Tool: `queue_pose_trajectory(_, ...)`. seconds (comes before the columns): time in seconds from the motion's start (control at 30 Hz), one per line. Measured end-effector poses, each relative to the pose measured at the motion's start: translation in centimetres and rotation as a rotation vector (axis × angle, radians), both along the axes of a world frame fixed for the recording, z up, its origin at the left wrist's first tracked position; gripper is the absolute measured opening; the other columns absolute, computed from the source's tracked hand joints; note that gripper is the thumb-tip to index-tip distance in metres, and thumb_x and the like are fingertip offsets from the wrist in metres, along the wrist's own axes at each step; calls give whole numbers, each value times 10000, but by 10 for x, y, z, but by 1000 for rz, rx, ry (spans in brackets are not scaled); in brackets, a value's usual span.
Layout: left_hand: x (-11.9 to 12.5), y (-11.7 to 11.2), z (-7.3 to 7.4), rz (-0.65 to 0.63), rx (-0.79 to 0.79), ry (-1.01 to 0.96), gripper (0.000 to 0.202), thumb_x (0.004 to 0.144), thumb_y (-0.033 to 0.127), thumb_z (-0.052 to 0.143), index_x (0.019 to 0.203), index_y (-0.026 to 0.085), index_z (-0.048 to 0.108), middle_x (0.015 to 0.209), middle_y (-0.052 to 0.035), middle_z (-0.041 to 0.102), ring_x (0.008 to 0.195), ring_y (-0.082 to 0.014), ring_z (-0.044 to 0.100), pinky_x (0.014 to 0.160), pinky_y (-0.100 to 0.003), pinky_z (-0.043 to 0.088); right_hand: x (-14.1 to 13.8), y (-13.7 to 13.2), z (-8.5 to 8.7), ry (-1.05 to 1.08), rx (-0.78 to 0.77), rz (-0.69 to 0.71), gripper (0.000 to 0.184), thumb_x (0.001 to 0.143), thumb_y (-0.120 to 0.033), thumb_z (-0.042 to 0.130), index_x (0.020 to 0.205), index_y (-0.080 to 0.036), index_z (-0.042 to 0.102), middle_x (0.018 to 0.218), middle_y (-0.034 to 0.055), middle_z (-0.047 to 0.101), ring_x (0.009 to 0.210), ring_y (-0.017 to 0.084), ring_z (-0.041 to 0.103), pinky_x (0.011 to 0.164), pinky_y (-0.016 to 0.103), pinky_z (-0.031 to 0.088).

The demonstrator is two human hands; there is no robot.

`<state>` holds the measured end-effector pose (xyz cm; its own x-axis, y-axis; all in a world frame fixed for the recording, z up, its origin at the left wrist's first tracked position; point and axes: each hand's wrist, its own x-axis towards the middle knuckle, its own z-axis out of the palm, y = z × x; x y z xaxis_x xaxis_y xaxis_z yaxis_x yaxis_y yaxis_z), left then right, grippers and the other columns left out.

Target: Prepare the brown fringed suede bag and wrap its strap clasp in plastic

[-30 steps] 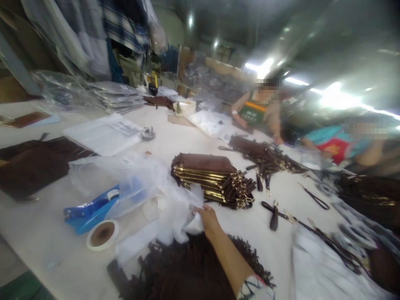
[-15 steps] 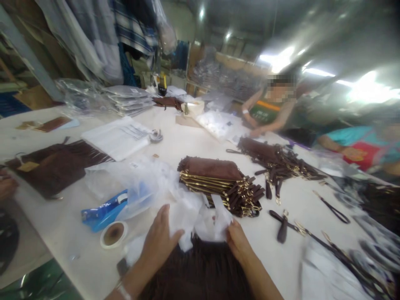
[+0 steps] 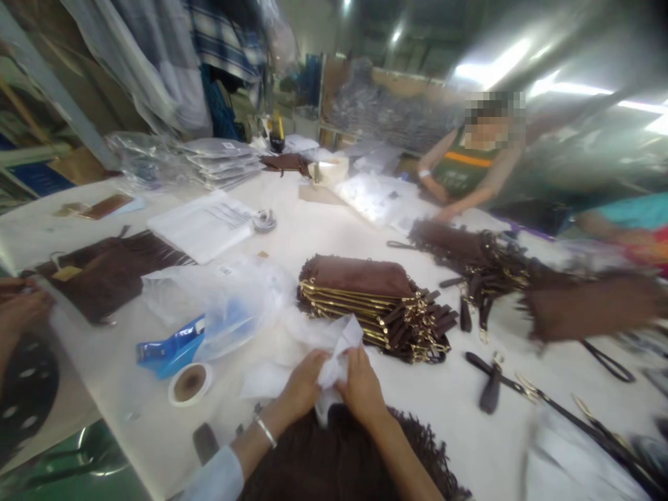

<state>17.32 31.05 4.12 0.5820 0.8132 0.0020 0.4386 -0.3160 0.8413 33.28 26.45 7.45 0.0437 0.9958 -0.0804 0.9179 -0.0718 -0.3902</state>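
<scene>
In the head view, crumpled white paper (image 3: 345, 341) bunches just in front of the brown pouch stack (image 3: 358, 276), a dark fringed bag (image 3: 339, 463) below. Angled inward, the left hand (image 3: 303, 383) and right hand (image 3: 362, 386) both pinch the paper. Print on the white packet (image 3: 195, 226), left of the stack, blurs unreadably.

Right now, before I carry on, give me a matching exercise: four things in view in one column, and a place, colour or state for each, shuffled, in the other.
Things
1. white sheet
2. roll
3. stack of bags
4. apron across the table

Places, colours, states
A. brown on top, gold edges in layers
B. green with an orange band
C. crumpled, between the left hand and right hand
D. white ring around a brown middle

Pairs: 1-C, 2-D, 3-A, 4-B
</scene>
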Motion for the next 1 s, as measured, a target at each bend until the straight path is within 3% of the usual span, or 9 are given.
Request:
queue_pose_trajectory(0.1, -25, -6, 7, -40, 24, 30, 475, 819, 126, 531, 1290, 186, 515, 1307, -94, 536, 1218, -230, 496, 1076, -396, 405, -3, 7, -12, -36, -31, -30, 608, 745, -125, 623, 1315, -140, 413, 1400, 185, 428, 1218, 313, 482, 949, 436, 484)
queue_pose_trajectory(0.2, -43, -14, 19, 28, 219, 240, 528, 880, 106, 467, 1399, 181, 400, 1430, -117, 415, 1334, -241, 372, 1140, -435, 318, -7, 9, -12, -54, -64, -29, 669, 742, -103, 635, 1355, -156, 375, 1449, 181, 375, 1186, 298, 522, 934, 399, 495)
queue_pose_trajectory(0.33, -40, -4, 31, 116, 482, 526, 944, 775, 134, 704, 1511, 186, 115, 1571, -144, 136, 1433, -324, 136, 1167, -493, 231, -12, 0, -9, -58, -124, -40, 646, 769, -105, 602, 1371, -140, 371, 1425, 190, 411, 1190, 283, 538, 928, 359, 496)
queue_pose_trajectory(0.43, -26, 18, 25, 116, 408, 641, 1149, 650, 138, 812, 1516, 205, 61, 1548, -193, 166, 1362, -422, 243, 1048, -555, 361, -11, -9, -10, -51, -199, -42, 644, 768, -122, 588, 1370, -64, 366, 1358, 244, 473, 1125, 293, 589, 890, 363, 507)
queue_pose_trajectory(0.53, -14, 28, 12, 53, 209, 616, 868, 703, 73, 693, 1463, 128, 277, 1316, -219, 460, 1155, -399, 464, 924, -519, 440, -5, -14, -13, -31, -254, -19, 622, 760, -114, 556, 1352, -31, 387, 1254, 247, 563, 1080, 295, 614, 882, 374, 499)
queue_pose_trajectory(0.67, 0, 15, 0, 16, 98, 504, 416, 792, 41, 482, 1203, 38, 541, 1092, -194, 577, 1025, -320, 550, 915, -440, 442, 9, -18, -10, 30, -252, 42, 481, 745, -94, 515, 1226, -85, 519, 1129, 163, 647, 1071, 268, 611, 924, 349, 468)
queue_pose_trajectory(0.77, 12, 4, -4, -28, 11, 381, 390, 817, 84, 467, 1195, 103, 563, 1128, -140, 615, 1081, -264, 554, 972, -371, 411, 24, -28, -3, 70, -235, 72, 506, 725, -73, 498, 1230, -98, 510, 1132, 146, 644, 1072, 261, 599, 931, 345, 456)
queue_pose_trajectory(0.9, 38, 3, -4, -102, -144, 215, 335, 753, 117, 503, 1046, 163, 660, 1069, -72, 681, 1032, -243, 591, 946, -330, 424, 52, -46, 1, 107, -241, 111, 654, 747, -38, 455, 1388, 1, 332, 1191, 244, 595, 1097, 313, 571, 944, 432, 431)
queue_pose_trajectory(1.0, 65, 0, 3, -216, -247, 74, 291, 748, 153, 473, 942, 165, 689, 957, -44, 713, 921, -224, 630, 861, -295, 473, 72, -56, 3, 150, -262, 117, 544, 755, -64, 496, 1296, -14, 466, 1155, 250, 615, 1085, 341, 577, 946, 466, 422)
